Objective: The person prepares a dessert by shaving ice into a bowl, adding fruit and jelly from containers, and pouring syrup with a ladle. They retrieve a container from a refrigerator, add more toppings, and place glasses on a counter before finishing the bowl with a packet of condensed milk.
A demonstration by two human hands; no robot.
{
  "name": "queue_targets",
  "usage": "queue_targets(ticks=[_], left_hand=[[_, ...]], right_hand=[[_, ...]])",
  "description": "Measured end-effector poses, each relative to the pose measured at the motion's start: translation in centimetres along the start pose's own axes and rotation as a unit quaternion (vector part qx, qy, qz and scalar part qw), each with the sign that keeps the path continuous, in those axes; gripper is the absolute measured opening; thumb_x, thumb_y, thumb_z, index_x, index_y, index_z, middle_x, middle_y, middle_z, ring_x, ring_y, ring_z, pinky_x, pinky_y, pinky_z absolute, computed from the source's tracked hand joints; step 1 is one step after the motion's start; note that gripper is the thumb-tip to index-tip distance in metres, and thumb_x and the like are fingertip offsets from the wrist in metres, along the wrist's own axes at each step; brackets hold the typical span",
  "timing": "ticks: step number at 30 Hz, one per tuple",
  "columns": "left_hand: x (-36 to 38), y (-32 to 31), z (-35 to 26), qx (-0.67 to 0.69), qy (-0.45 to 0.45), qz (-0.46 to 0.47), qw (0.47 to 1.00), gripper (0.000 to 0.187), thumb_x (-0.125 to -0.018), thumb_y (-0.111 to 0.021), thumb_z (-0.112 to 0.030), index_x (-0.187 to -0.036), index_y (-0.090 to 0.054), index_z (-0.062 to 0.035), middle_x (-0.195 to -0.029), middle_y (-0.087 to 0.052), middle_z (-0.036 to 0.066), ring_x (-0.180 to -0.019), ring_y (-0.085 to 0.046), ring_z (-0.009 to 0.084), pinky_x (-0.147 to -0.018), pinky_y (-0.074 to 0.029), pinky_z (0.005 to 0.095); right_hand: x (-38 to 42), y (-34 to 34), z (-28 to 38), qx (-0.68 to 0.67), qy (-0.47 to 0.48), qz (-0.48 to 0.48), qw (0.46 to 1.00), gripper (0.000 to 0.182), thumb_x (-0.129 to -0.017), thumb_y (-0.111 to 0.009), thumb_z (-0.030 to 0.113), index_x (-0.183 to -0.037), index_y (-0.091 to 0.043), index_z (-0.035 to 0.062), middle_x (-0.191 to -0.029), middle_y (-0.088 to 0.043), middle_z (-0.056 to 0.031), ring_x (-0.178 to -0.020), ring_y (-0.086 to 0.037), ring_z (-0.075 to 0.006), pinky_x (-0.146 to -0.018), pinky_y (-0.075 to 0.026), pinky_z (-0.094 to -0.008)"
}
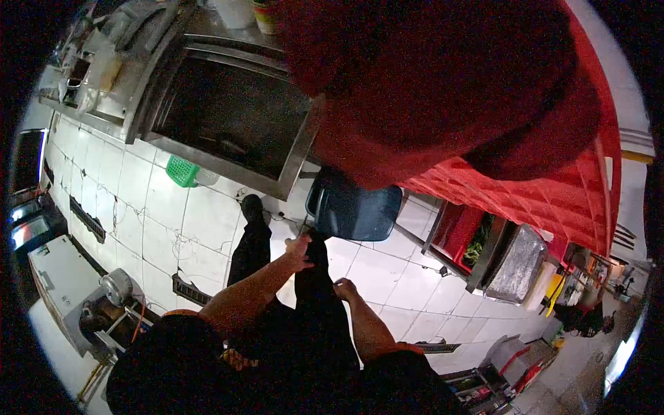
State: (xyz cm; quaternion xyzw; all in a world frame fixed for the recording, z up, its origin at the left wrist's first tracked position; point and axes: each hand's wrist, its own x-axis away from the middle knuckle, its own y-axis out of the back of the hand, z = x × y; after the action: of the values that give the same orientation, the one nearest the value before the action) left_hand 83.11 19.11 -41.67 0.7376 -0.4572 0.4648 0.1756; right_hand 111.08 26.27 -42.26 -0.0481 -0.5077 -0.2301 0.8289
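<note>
My left hand [299, 253] is in front of my black trouser leg [312, 283], with thumb and fingers apart and nothing seen in it. On the other side of that leg hangs my right hand [344, 289]. Its fingers look loosely bent and apart, and no object shows in them. Beyond both hands stands a dark blue plastic bin [360, 211], the large thing nearest to my left hand. Both forearms are bare below dark sleeves.
A steel sink [228, 114] is at upper left, with a green basket [182, 171] below its edge. Dark red cloth [443, 83] and a red quilted-looking panel [526, 197] fill the upper right. Foil-covered tray [517, 266] at right. Drain grates [190, 289] interrupt the white tiled floor [207, 207].
</note>
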Motion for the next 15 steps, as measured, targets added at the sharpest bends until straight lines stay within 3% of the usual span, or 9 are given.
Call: queue_targets(ticks=[1, 2, 3, 4, 5, 6, 8, 10, 15], left_hand=[[8.1, 0.6, -10.7, 0.228, 0.219, -0.101, 0.943, 0.068, -0.077, -0.066, -0.031, -0.132, -0.030, -0.0143, -0.130, -0.039, 0.018, -0.119, -0.042, 0.0392, -0.083, -0.044, 0.0618], [8.4, 4.4, -6.8, 0.137, 0.182, -0.130, 0.965, 0.073, -0.077, -0.066, -0.032, -0.136, -0.029, -0.0123, -0.132, -0.039, 0.022, -0.119, -0.043, 0.0410, -0.089, -0.042, 0.0593], [8.1, 8.5, -1.9, -0.176, 0.001, -0.230, 0.957, 0.081, -0.076, -0.068, -0.034, -0.140, -0.027, -0.0060, -0.134, -0.038, 0.028, -0.122, -0.042, 0.0428, -0.094, -0.042, 0.0526], [11.1, 11.7, -1.5, -0.199, -0.081, -0.227, 0.950, 0.088, -0.074, -0.069, -0.035, -0.140, -0.023, 0.0008, -0.132, -0.040, 0.033, -0.123, -0.041, 0.0444, -0.097, -0.042, 0.0474], [11.3, 16.0, 2.0, -0.262, -0.146, -0.244, 0.922, 0.090, -0.074, -0.070, -0.035, -0.141, -0.022, 0.0012, -0.130, -0.043, 0.033, -0.122, -0.043, 0.0458, -0.098, -0.041, 0.0474], [15.5, 18.6, -0.8, -0.260, -0.070, -0.217, 0.938, 0.091, -0.074, -0.069, -0.035, -0.141, -0.021, 0.0022, -0.128, -0.045, 0.033, -0.121, -0.045, 0.0452, -0.101, -0.038, 0.0463], [20.5, 22.3, -1.7, -0.157, 0.048, -0.310, 0.937, 0.090, -0.074, -0.070, -0.034, -0.141, -0.022, 0.0040, -0.126, -0.047, 0.033, -0.121, -0.046, 0.0425, -0.100, -0.040, 0.0450], [22.4, 26.5, 0.8, -0.129, 0.050, -0.389, 0.911, 0.087, -0.075, -0.068, -0.034, -0.139, -0.025, 0.0057, -0.124, -0.049, 0.033, -0.119, -0.048, 0.0414, -0.100, -0.041, 0.0435], [28.6, 32.8, 3.9, 0.084, 0.054, -0.410, 0.907, 0.074, -0.076, -0.067, -0.031, -0.136, -0.037, 0.0029, -0.120, -0.055, 0.029, -0.111, -0.055, 0.0366, -0.095, -0.045, 0.0396]], right_hand=[[2.3, 0.2, -1.7, -0.087, -0.058, 0.041, 0.994, 0.016, -0.083, -0.064, 0.020, -0.094, -0.066, 0.0090, -0.076, -0.064, -0.0120, -0.065, -0.062, -0.0201, -0.057, -0.051, -0.0368], [3.2, 1.3, -2.1, -0.167, -0.111, 0.084, 0.976, 0.021, -0.082, -0.065, 0.024, -0.096, -0.066, 0.0086, -0.082, -0.066, -0.0117, -0.067, -0.062, -0.0201, -0.057, -0.050, -0.0357], [6.0, 2.7, 3.3, 0.129, -0.182, 0.117, 0.968, 0.025, -0.081, -0.068, 0.031, -0.097, -0.066, 0.0119, -0.093, -0.066, -0.0055, -0.079, -0.062, -0.0193, -0.061, -0.050, -0.0383], [3.6, 3.9, -9.4, -0.133, -0.127, 0.129, 0.974, 0.028, -0.084, -0.063, 0.041, -0.098, -0.064, 0.0163, -0.096, -0.063, -0.0015, -0.091, -0.059, -0.0199, -0.072, -0.049, -0.0471], [8.3, 3.4, 2.7, 0.007, -0.272, -0.001, 0.962, 0.034, -0.086, -0.059, 0.047, -0.106, -0.061, 0.0191, -0.100, -0.062, -0.0005, -0.103, -0.055, -0.0225, -0.081, -0.044, -0.0545], [9.8, 4.9, 2.1, -0.122, -0.227, 0.027, 0.966, 0.044, -0.086, -0.057, 0.050, -0.118, -0.057, 0.0191, -0.114, -0.060, -0.0020, -0.112, -0.051, -0.0251, -0.088, -0.042, -0.0545], [11.2, 4.6, 7.5, -0.107, -0.290, -0.020, 0.951, 0.036, -0.082, -0.067, 0.041, -0.108, -0.061, 0.0171, -0.110, -0.059, -0.0055, -0.103, -0.055, -0.0239, -0.082, -0.045, -0.0527], [12.0, 3.2, 11.9, -0.109, -0.303, -0.004, 0.947, 0.042, -0.082, -0.068, 0.040, -0.116, -0.058, 0.0171, -0.116, -0.056, -0.0058, -0.108, -0.052, -0.0246, -0.085, -0.044, -0.0525], [7.9, -6.6, 25.6, 0.114, -0.182, 0.016, 0.977, 0.036, -0.091, -0.054, 0.040, -0.119, -0.056, 0.0175, -0.104, -0.062, -0.0095, -0.100, -0.057, -0.0243, -0.076, -0.048, -0.0441]])
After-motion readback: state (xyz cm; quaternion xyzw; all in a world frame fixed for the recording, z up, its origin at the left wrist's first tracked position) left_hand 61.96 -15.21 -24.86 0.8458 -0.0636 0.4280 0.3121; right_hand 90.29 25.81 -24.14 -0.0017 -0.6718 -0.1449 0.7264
